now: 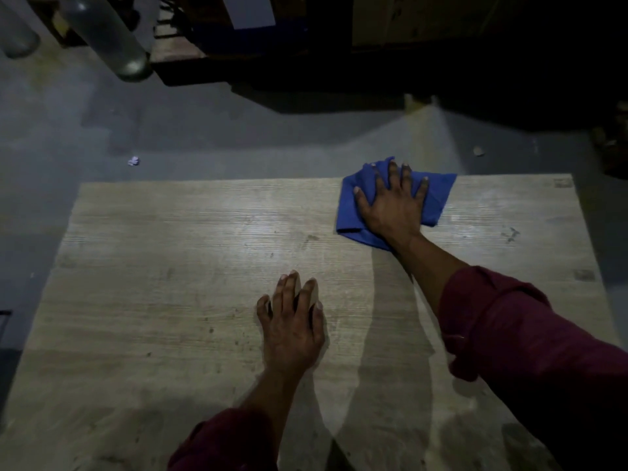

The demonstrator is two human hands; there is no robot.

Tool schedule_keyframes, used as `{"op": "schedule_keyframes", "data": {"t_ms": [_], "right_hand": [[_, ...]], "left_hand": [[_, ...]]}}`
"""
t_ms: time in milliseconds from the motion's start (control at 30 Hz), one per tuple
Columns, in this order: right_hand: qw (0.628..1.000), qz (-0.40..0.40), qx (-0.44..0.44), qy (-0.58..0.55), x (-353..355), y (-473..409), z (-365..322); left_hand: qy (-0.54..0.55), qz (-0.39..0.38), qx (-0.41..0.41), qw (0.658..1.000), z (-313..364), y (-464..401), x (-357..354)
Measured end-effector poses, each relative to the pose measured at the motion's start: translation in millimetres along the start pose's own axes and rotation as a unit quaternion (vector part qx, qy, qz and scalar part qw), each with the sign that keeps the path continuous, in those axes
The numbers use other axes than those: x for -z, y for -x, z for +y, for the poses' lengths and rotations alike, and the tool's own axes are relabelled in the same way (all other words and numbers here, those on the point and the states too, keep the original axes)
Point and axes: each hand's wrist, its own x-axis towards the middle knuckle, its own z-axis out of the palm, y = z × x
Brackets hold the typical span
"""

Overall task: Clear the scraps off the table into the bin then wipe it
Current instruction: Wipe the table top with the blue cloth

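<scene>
Both hands lie flat on the wooden surface [170,266]: the right hand [390,205], fingers spread wide, presses a blue cloth [438,195] at the far right edge. Near the middle, the left hand [292,321] rests with straight fingers, holding nothing.

The right hand [390,202] covers the middle of the blue cloth [353,212]. The table [170,266] is cut off at the 6 o'clock edge. Dark furniture [441,45] at 12 o'clock is too dim to identify.
</scene>
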Motion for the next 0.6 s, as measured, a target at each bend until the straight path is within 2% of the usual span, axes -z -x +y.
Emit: {"op": "schedule_keyframes", "data": {"t_ms": [167,300,467,600], "right_hand": [[1.0,0.023,-0.01,0.004,-7.6,17.0,-7.2],[0.998,0.049,0.009,0.023,-16.0,69.2,-24.3],[0.995,0.032,0.082,0.054,-21.5,156.9,-45.4],[0.986,0.005,0.152,0.063,-20.8,200.3,-29.0]], "left_hand": [[0.004,-0.021,0.002,1.0,1.3,-2.2,1.6],[0.016,-0.034,-0.004,0.999,-1.5,-1.7,1.1],[0.055,-0.044,-0.013,0.997,-6.5,-2.1,-1.1],[0.113,-0.05,-0.026,0.992,-17.3,-3.5,3.0]]}}
